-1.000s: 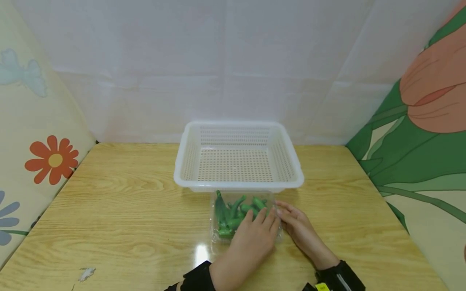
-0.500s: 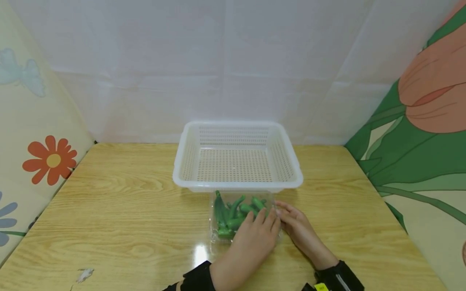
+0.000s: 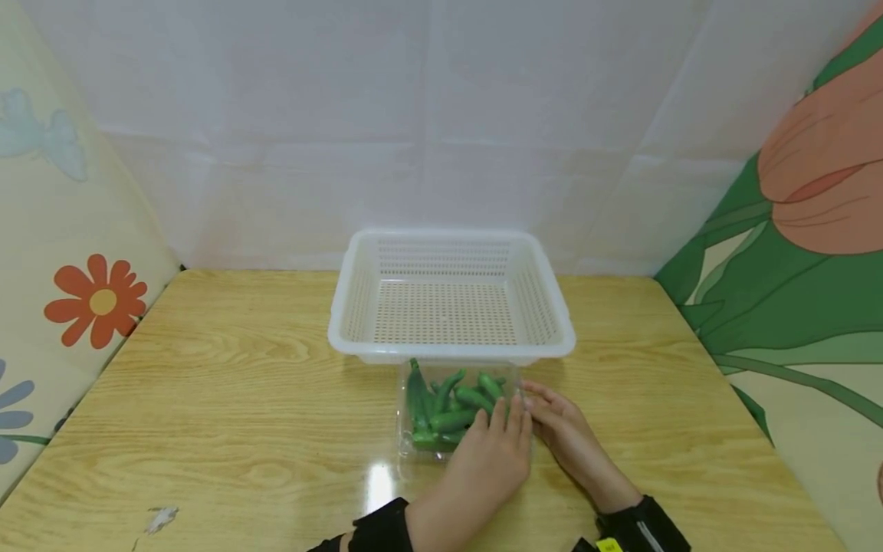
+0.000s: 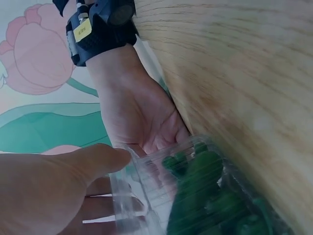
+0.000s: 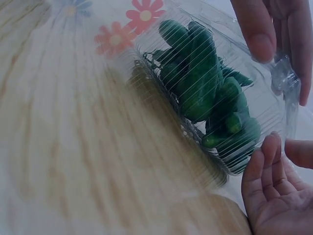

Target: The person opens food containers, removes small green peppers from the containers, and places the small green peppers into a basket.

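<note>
A clear ridged plastic clamshell box (image 3: pixel 405 406) stands on the table in front of the white basket. Inside lie several green vegetables (image 3: pixel 451 420), finger-shaped like small cucumbers or peppers. My left hand (image 3: pixel 491 460) reaches over the front right of the box, fingers along the lid and thumb (image 5: pixel 263 48) at its edge in the right wrist view. From the right, my right hand (image 3: pixel 572 441) holds the box's right edge, with bent fingers (image 5: pixel 266 164) and thumb at the rim in the right wrist view. The lid lies over the vegetables. Part of the rim is hidden by the hands.
A white perforated plastic basket (image 3: pixel 451 349) stands just behind the box, with nothing visible in it. Around them is a wood-grain table (image 3: pixel 241 399). A white sheet (image 3: pixel 428 138) hangs at the back, and flower-patterned panels (image 3: pixel 793 307) stand at both sides.
My left hand has shifted slightly right along the lid, showing more of the vegetables. The right hand, box and basket stay in place.
</note>
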A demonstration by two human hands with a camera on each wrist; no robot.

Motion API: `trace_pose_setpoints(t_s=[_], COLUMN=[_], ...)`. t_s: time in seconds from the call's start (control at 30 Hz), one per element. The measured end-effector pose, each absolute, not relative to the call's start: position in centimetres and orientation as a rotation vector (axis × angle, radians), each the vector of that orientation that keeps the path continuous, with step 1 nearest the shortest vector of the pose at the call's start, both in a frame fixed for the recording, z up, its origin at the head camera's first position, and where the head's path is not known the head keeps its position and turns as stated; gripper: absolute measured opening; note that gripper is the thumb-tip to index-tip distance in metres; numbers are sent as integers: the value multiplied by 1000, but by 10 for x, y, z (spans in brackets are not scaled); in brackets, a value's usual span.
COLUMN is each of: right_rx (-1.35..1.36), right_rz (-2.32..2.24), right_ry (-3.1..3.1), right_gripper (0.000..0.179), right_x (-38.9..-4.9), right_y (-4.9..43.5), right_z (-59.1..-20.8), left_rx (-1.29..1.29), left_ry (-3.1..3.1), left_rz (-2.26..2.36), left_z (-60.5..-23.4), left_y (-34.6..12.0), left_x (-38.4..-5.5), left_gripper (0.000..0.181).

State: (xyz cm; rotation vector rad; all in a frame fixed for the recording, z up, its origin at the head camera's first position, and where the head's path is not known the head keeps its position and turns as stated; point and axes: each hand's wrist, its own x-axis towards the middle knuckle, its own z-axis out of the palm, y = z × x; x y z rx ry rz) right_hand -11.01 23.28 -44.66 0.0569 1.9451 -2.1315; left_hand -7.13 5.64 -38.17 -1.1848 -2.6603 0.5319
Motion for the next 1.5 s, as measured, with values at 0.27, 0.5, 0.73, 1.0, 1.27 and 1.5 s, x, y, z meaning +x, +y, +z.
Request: trace_pose_setpoints(t_s=[0.27, 0.5, 0.73, 1.0, 1.27, 1.5], right_rx=[61, 60, 16, 6, 9, 28], right_rz=[-2148, -2198, -2191, -2167, -2159, -2136], right_ry=[1945, 1928, 1927, 1928, 1926, 1930], right_gripper=[47, 31, 33, 41, 42, 45], right_x=[-109, -107, -107, -107, -108, -109], right_y=[232, 232, 234, 235, 234, 234], right_z=[-445, -447, -448, -448, -447, -448], left_rx=[-1173, -1157, -1160, -1109, -1088, -1016], left_ry=[-2717, -2685, -2614, -2556, -2542, -2534], left_rz=[618, 665, 637, 703, 720, 606], left_z=[-378, -381, -383, -385, -388, -396], left_y=[67, 70, 71, 75, 78, 82], left_x=[-67, -64, -63, -57, -52, -48], left_gripper=[42, 43, 39, 37, 41, 45])
